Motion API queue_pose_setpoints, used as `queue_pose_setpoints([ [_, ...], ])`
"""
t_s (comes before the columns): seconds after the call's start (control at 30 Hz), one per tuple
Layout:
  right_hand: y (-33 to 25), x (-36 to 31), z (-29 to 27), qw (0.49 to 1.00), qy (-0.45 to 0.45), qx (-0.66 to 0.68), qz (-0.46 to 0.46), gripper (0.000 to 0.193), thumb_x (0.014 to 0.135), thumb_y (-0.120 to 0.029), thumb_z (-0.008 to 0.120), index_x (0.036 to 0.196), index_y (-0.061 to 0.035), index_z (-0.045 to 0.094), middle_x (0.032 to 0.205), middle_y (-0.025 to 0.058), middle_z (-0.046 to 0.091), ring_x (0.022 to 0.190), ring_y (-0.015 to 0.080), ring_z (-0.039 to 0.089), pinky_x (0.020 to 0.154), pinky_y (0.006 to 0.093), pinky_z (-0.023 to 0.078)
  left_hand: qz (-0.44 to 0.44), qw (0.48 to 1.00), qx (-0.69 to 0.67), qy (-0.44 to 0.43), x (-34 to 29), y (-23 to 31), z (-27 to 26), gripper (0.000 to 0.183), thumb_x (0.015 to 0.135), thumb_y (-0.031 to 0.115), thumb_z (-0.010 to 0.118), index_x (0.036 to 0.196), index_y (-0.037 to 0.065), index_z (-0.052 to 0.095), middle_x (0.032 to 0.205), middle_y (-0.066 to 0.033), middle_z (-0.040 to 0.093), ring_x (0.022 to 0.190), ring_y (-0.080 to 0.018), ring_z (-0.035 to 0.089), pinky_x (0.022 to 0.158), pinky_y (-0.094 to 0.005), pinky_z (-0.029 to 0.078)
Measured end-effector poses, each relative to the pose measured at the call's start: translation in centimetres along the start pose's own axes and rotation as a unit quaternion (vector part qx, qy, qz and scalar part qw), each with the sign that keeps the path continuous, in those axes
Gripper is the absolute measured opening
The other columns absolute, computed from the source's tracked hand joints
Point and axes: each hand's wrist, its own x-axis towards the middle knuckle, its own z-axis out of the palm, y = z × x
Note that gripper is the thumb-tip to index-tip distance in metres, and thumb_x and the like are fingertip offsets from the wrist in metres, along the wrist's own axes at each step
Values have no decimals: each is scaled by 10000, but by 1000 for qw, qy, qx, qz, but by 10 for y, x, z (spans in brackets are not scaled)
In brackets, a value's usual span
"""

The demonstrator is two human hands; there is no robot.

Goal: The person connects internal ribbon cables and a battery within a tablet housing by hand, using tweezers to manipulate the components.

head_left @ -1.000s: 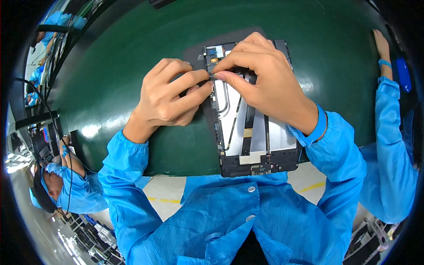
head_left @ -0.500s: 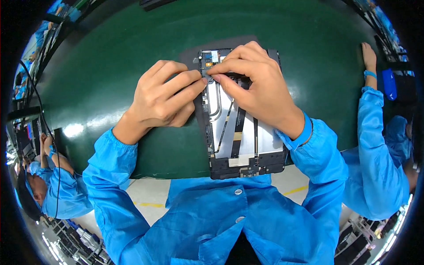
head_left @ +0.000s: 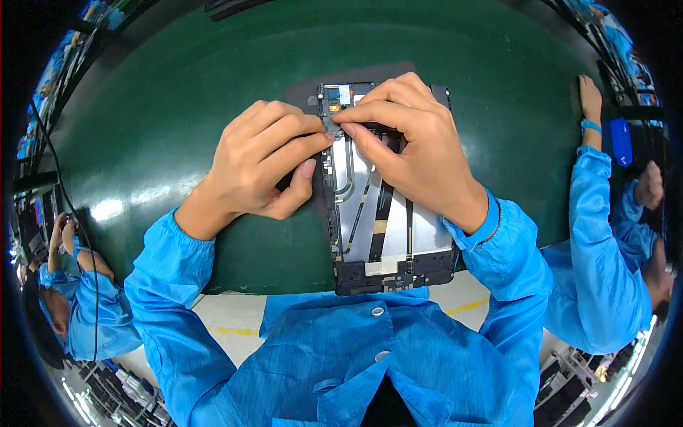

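Head view: your left hand (head_left: 267,160) and right hand (head_left: 413,146) pinch narrow at the tablet (head_left: 388,228) top edge on the counter (head_left: 178,92); keep fingertip pressure light and steady.

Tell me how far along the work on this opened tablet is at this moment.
Done: the tablet chassis lies back-off on the green mat, with flat cables and silver shielding exposed. In hand: the left hand and right hand pinch together at a small part near its upper left edge; the fingertips hide it. Left: the inside is uncovered, and no back cover is visible.
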Motion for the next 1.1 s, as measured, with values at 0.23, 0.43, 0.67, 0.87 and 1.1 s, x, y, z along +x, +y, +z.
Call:
queue_pose_setpoints([
  [0.23, -1, 3, -3, 1000, 16, 19, 1, 171, 907, -47, 781, 1064, -71, 844, 960, 88, 758, 943, 287, 654, 840, 400, 528, -25, 999, 22, -35, 1, 13, -2, 407, 853, 301, 732, 1115, -11, 752, 1125, -144, 713, 976, -330, 682, 830, -446, 556],
  [0.43, -5, 3, -1, 999, 17, 32, 12, 205, 904, -31, 774, 1091, -74, 846, 971, 88, 764, 966, 293, 666, 856, 414, 544, -22, 997, 62, -38, -8, 15, -2, 575, 938, 507, 653, 1151, -18, 748, 1155, -158, 709, 1024, -350, 684, 935, -500, 557],
  [0.67, 5, -4, 3, 997, 69, 36, -11, 220, 813, 5, 764, 991, -96, 847, 1012, 103, 748, 1054, 323, 641, 911, 445, 534, 6, 992, 95, -83, -9, 15, -3, 739, 1030, 642, 548, 1231, -35, 766, 1238, -190, 731, 1113, -395, 701, 1029, -576, 549],
  [0.87, 11, 0, 23, 981, 157, 96, -54, 190, 777, 27, 720, 891, -95, 810, 1004, 92, 685, 1040, 328, 589, 921, 452, 506, -54, 985, 100, -131, -21, 16, -14, 713, 1118, 511, 368, 1367, -71, 697, 1313, -273, 676, 1186, -493, 642, 1092, -629, 480],
  [1.1, 42, 8, -36, 952, 276, -8, -133, 192, 724, 59, 653, 741, -104, 752, 878, 38, 654, 938, 289, 561, 812, 425, 449, -47, 985, 100, -132, -10, 6, 8, 670, 1139, 459, 339, 1355, -67, 694, 1305, -267, 665, 1206, -474, 626, 1130, -634, 459],
])
